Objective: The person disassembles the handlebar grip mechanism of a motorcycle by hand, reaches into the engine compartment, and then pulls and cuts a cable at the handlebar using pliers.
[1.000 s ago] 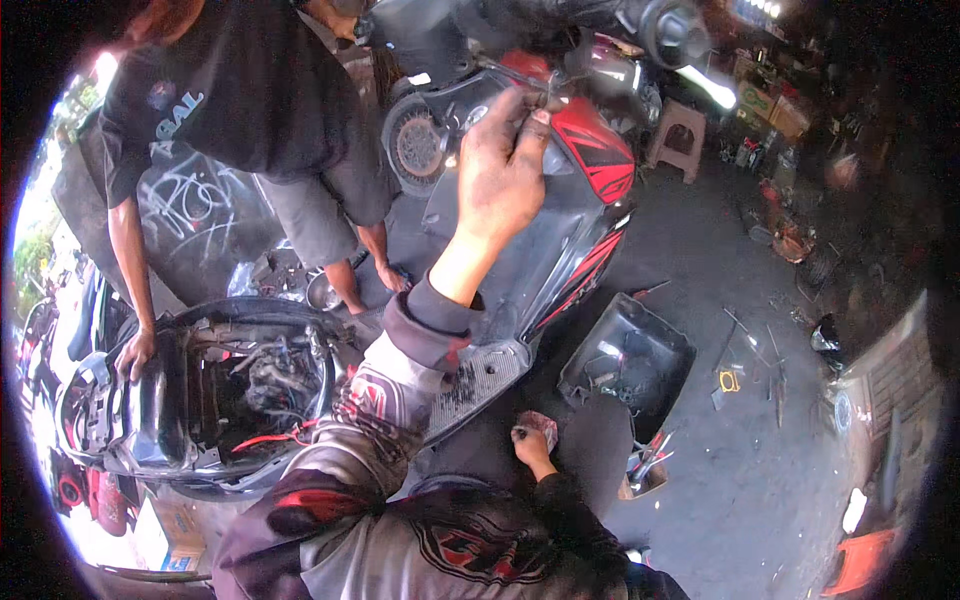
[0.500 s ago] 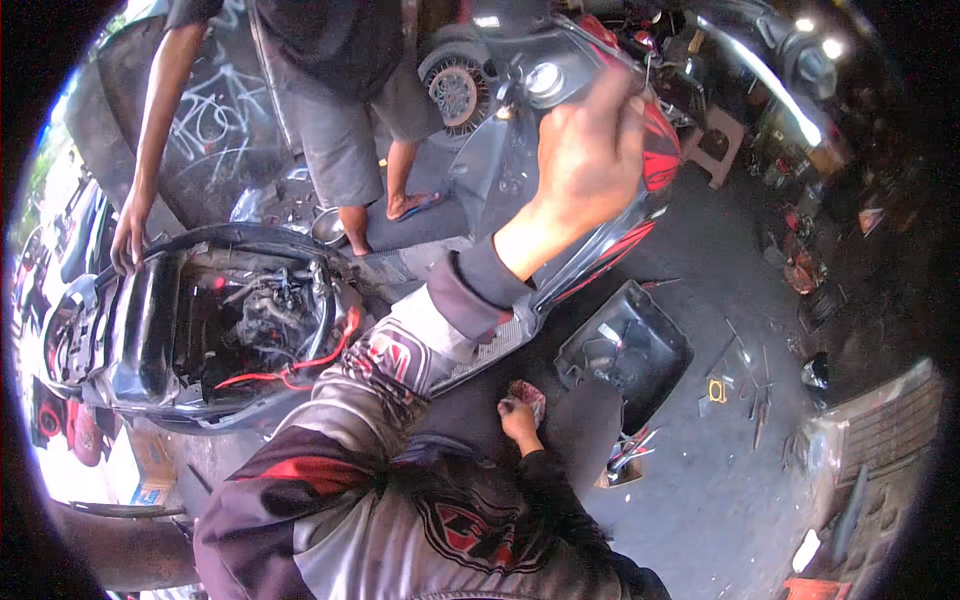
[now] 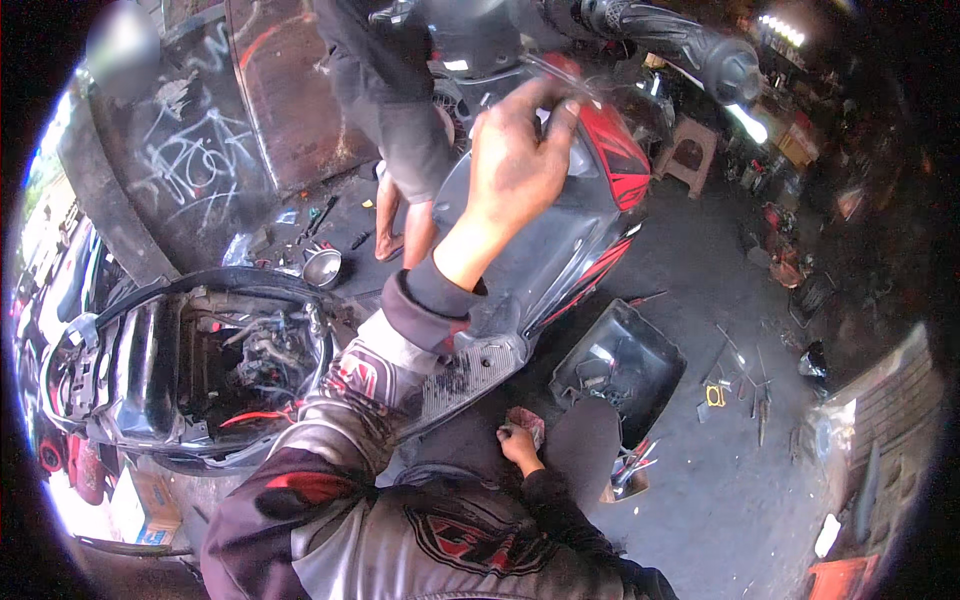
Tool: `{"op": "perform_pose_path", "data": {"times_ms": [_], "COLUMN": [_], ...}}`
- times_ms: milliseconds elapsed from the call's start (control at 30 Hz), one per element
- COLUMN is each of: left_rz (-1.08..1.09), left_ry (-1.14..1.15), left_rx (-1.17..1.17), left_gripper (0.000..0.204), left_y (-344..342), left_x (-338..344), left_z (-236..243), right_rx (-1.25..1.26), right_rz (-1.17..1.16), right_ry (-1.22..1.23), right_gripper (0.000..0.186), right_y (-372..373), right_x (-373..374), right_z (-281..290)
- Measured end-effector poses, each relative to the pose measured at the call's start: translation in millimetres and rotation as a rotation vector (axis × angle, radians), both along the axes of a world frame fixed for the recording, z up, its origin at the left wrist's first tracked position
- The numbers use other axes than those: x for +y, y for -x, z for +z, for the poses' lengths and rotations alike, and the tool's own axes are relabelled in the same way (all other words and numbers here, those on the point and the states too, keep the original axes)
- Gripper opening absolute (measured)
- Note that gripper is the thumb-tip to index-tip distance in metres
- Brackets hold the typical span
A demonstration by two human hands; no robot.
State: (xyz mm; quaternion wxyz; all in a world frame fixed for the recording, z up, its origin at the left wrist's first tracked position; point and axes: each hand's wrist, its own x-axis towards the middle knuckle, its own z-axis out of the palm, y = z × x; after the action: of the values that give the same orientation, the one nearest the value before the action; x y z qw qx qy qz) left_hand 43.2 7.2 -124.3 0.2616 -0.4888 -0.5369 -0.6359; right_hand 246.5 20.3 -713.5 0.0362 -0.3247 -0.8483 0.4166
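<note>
My left hand (image 3: pixel 520 150) reaches out over the scooter's inner front panel (image 3: pixel 535 235). Its fingers bend in at the panel's top, and whatever they grip is hidden. Close by is the red and black body panel (image 3: pixel 615 150), with the handlebar grip (image 3: pixel 735 75) above. On my lap, my right hand (image 3: pixel 519 445) is closed round a crumpled reddish cloth (image 3: pixel 526 422). To the left, the scooter's body stands with its seat off, baring the engine parts (image 3: pixel 265 355) and a red cable (image 3: pixel 255 417).
A black bin (image 3: pixel 640 360) with parts stands right of my knee, beside a box of tools (image 3: pixel 630 475). Tools and a yellow gasket (image 3: pixel 715 396) lie on the floor. Another person (image 3: pixel 400 140) stands beyond the scooter near a metal bowl (image 3: pixel 322 267). A stool (image 3: pixel 685 155) is farther right.
My view has shifted, and my left hand now appears lower and more to the left at the front panel. The other person's hand has left the scooter's rear. My right hand stays on the cloth.
</note>
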Motion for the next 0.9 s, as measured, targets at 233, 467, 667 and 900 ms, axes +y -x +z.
{"op": "perform_pose_path", "data": {"times_ms": [233,467,667,900], "left_rz": [0.366,-0.321,-0.561,-0.419], "left_ry": [-0.256,0.744,0.634,0.751], "left_rx": [0.329,0.613,1.112,1.138], "left_gripper": [0.032,0.037,0.02,0.02], "left_y": [-25,-121,-137,-172], "left_x": [-27,-41,-29,-44], "left_z": [21,12,-18,2], "right_rx": [-0.003,-0.095,0.121,0.404], "right_rz": [0.03,0.011,-0.444,-0.748], "right_ry": [0.02,0.049,0.458,0.093], "right_gripper": [0.033,0.037,0.032,0.016], "right_y": [7,-9,-40,-121], "right_x": [0,0,-37,-43], "right_z": [9,11,508,605]}}
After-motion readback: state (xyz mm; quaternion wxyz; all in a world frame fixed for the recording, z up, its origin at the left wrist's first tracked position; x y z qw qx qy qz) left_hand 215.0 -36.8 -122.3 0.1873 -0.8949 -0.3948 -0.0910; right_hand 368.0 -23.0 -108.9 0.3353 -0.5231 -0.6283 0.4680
